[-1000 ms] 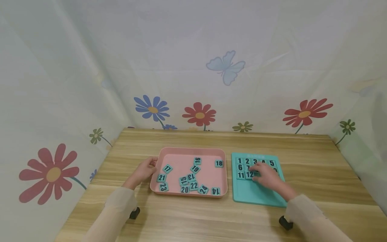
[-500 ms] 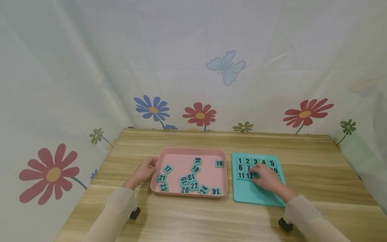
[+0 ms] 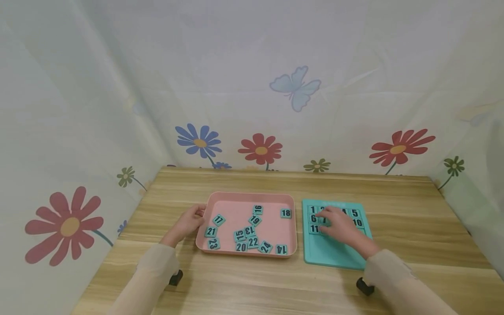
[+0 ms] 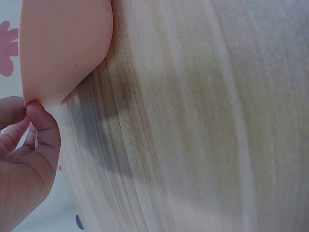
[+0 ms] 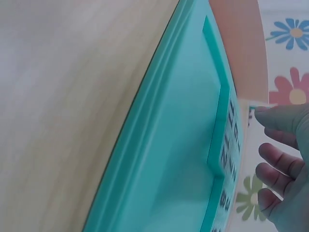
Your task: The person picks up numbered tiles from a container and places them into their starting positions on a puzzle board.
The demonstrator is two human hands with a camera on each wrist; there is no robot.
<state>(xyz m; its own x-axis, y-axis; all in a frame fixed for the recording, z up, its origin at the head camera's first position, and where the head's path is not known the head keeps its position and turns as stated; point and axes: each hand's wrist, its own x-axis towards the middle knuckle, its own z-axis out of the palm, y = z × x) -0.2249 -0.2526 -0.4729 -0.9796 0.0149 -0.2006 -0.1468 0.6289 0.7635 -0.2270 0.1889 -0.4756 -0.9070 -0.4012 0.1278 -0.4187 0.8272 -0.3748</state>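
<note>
My left hand [image 3: 187, 222] holds the left rim of a shallow pink tray [image 3: 234, 209]. In the left wrist view, thumb and finger pinch that rim. Loose turquoise number tiles lie in the tray, among them an 18 tile [image 3: 285, 213], a 17 tile [image 3: 218, 219] and a 14 tile [image 3: 281, 249]. To the right lies a turquoise number board [image 3: 324, 253] with tiles set in its upper rows. My right hand [image 3: 340, 225] hovers over these rows, hiding some tiles; the 11 tile [image 3: 314, 229] shows beside its fingertips. The right wrist view shows its fingers [image 5: 277, 159] spread and holding nothing.
Tray and board stand side by side on a wooden table [image 3: 252, 284], a narrow gap between them. Behind the table hangs a pale cloth [image 3: 220, 78] printed with flowers and a butterfly. Black straps [image 3: 365, 286] show under the sleeves.
My right hand has shifted slightly left over the board, now covering the 12 tile and uncovering the 10. My left hand and the tray stay where they were.
</note>
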